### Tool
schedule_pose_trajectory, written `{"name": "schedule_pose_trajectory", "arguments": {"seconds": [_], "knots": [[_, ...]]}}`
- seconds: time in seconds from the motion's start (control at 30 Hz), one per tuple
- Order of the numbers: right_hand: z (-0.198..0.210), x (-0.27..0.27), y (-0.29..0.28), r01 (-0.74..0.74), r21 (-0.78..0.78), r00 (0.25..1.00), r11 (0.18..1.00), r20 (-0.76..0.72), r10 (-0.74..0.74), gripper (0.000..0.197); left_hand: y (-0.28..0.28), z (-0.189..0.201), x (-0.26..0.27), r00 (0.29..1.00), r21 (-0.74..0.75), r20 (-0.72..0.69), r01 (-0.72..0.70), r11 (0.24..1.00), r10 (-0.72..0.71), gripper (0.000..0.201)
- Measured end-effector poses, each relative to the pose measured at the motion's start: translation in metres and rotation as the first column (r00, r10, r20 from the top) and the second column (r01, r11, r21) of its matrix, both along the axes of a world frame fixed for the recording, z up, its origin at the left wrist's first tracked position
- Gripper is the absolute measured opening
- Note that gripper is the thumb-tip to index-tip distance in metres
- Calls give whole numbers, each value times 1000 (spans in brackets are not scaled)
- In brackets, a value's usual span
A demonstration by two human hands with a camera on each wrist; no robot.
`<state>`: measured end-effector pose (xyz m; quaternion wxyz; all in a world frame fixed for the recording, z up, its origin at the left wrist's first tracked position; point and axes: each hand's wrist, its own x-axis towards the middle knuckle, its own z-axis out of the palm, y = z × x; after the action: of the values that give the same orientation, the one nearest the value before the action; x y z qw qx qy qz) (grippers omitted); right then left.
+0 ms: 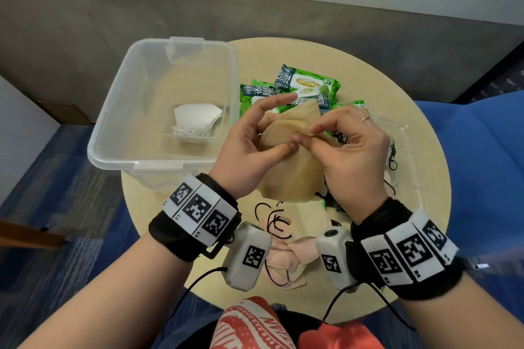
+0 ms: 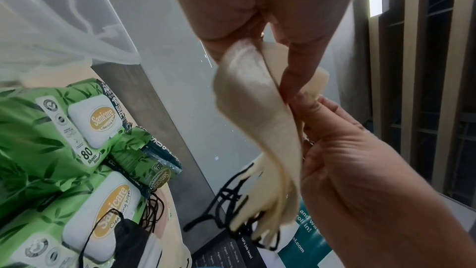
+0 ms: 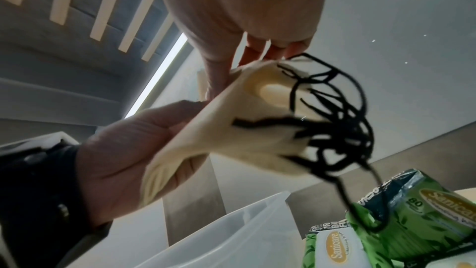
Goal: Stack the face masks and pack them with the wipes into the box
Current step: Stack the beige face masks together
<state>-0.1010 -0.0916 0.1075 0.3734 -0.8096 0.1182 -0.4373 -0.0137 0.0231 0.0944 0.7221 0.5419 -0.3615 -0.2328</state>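
Head view: tan masks [image 1: 286,170] upright lengthwise.

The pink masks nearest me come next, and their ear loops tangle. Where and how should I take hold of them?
Take the pink masks by the folded fabric body, coming from above with a flat pinching grip at the edge away from the black loops. They lie flat and overlapped on the table, loops sprawled toward the far side.

"Sanicare Cleansing Wipes", "80 Sheets" on green wipes packs [image 2: 85,207]
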Motion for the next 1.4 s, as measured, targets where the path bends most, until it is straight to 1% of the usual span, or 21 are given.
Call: {"name": "schedule_pose_trajectory", "arguments": {"seconds": [0.07, 0.1, 0.13, 0.2, 0.27, 0.33, 0.4, 0.5, 0.63, 0.7, 0.77, 0.8, 0.83, 0.9, 0.97, 1.03, 1.1, 1.13, 1.23, 1.3, 1.4], "knots": [[-2, 0, -2, -16, -25, 1000, 1000, 1, 16, 12, -1, 0, 0, 1000, 8, -18, 16, 1000, -16, 45], [-3, -1, -2, -45, -3, 999, 999, 0, 45, 11, -2, -1, 0, 1000, 19, -22, 12, 1000, -12, 41], [-4, -1, -3, -81, 37, 997, 996, -3, 81, 11, -2, -1, -1, 1000, 33, -23, 1, 999, 0, 37], [-6, -1, -5, -137, 161, 990, 977, -13, 141, 21, -3, -4, -2, 999, 58, -27, -19, 998, 21, 30], [-10, -1, -7, -173, 332, 981, 927, -30, 194, 29, -4, -10, -3, 997, 65, -62, -44, 997, 48, 26], [-15, 1, -10, -187, 458, 971, 869, -45, 233, 32, -4, -17, -5, 991, 51, -100, -82, 995, 87, 24], [-19, 3, -13, -195, 544, 961, 816, -60, 269, 33, -5, -26, -7, 985, 41, -130, -112, 993, 116, 23], [-29, 6, -15, -195, 638, 947, 745, -74, 312, 41, -7, -42, -10, 980, 45, -126, -149, 988, 154, 24], [-46, 8, -18, -196, 664, 932, 722, -103, 348, 44, -10, -61, -12, 986, 37, -63, -151, 988, 153, 35], [-57, 7, -21, -169, 629, 928, 759, -158, 338, 39, -10, -70, -14, 988, 31, 5, -153, 988, 153, 42], [-69, 5, -23, -132, 574, 914, 808, -246, 324, 30, -10, -79, -16, 987, 14, 46, -152, 988, 152, 49], [-75, 4, -24, -127, 555, 899, 822, -286, 332, 24, -10, -83, -16, 984, 11, 70, -163, 987, 162, 50], [-79, 2, -25, -131, 541, 879, 831, -325, 350, 23, -9, -87, -17, 980, 9, 93, -180, 984, 178, 47], [-85, -3, -26, -160, 533, 834, 831, -378, 403, 34, -9, -95, -18, 971, 10, 130, -205, 979, 202, 39], [-89, -9, -26, -236, 552, 801, 800, -355, 481, 33, -8, -100, -20, 961, 30, 187, -214, 976, 205, 33], [-92, -16, -27, -318, 566, 776, 761, -305, 552, 23, -7, -103, -25, 965, 37, 196, -185, 982, 175, 27], [-95, -24, -25, -344, 605, 784, 718, -236, 574, 19, -4, -104, -31, 965, 15, 195, -181, 983, 175, 23], [-96, -28, -24, -343, 622, 802, 704, -197, 564, 21, -1, -105, -35, 968, -4, 175, -183, 983, 181, 23], [-97, -41, -19, -352, 643, 847, 680, -90, 524, 23, 8, -109, -51, 992, -52, 4, -122, 991, 123, 28], [-99, -49, -16, -370, 672, 853, 642, -27, 520, 29, 11, -111, -62, 995, -11, -17, -94, 996, 94, 28], [-105, -62, -10, -394, 713, 840, 580, 23, 542, 33, 16, -111, -74, 988, -2, -32, -150, 989, 150, 25]]}}
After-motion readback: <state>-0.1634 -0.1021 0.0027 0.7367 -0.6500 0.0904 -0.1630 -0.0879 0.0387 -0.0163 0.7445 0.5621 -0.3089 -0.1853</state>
